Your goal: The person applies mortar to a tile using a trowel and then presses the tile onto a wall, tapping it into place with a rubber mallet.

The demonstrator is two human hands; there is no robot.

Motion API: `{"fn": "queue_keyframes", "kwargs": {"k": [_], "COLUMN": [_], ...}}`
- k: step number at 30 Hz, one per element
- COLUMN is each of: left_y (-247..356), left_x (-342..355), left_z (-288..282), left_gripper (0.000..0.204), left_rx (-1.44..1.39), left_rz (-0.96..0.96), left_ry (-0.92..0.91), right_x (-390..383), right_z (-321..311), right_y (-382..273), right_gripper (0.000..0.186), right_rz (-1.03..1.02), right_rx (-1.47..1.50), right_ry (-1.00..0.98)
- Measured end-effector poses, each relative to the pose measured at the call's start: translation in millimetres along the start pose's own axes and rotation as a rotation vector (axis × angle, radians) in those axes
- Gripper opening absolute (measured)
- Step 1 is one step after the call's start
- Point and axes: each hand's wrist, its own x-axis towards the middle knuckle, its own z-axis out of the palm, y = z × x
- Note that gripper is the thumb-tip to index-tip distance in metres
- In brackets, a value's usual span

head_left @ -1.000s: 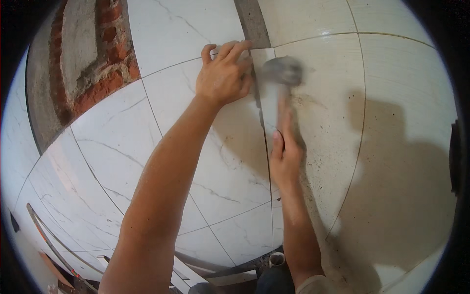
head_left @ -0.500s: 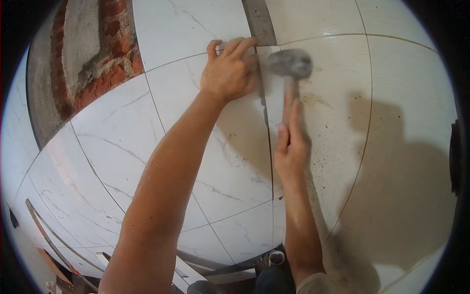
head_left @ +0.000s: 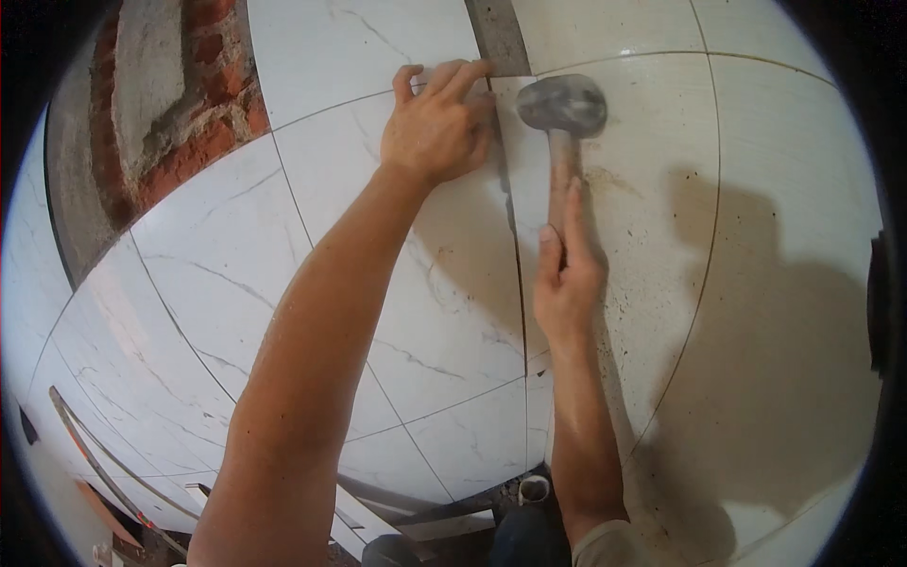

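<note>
At the head view's far middle, the left hand (head_left: 436,125) rests on a veined tile (head_left: 449,317), bent fingers apart, probably bracing. To its right, the right hand (head_left: 570,283) has fingers clamped round the mallet (head_left: 562,106), probably for control, its dark end near the narrow strip (head_left: 527,194).

Beige sleeve (head_left: 605,545), right arm (head_left: 588,444); dark trousers (head_left: 522,541); left hand (head_left: 436,130), right hand (head_left: 571,288) bare.
</note>
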Motion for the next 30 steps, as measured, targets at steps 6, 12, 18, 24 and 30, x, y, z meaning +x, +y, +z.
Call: {"fn": "queue_keyframes", "kwargs": {"k": [6,12,18,24,30], "left_y": [-1.5,2.6,-0.6,1.5,-2.9], "left_x": [0.9,0.9,-0.4,-1.6,-4.1], "left_z": [3.5,3.4,3.7,4.8,9.3], "left_gripper": [0.031,0.028,0.027,0.026,0.031], "left_rx": [0.015,0.013,0.023,0.058,0.043], "left_rz": [0.005,0.012,0.014,0.008,0.012], "left_ry": [0.007,0.006,-0.010,-0.013,-0.052], "right_x": [9.0,-4.6,-20.0,-43.9,-89.5], "right_z": [-2.6,-3.2,0.6,-3.4,-16.2], "right_y": [-2.1,-2.6,4.3,14.0,30.0], "right_gripper": [0.058,0.056,0.055,0.055,0.055], "right_rz": [0.038,0.082,-0.065,-0.067,-0.067], "right_rx": [-0.055,-0.023,-0.059,0.006,-0.050], "right_ry": [-0.010,-0.056,0.044,0.048,0.034]}}
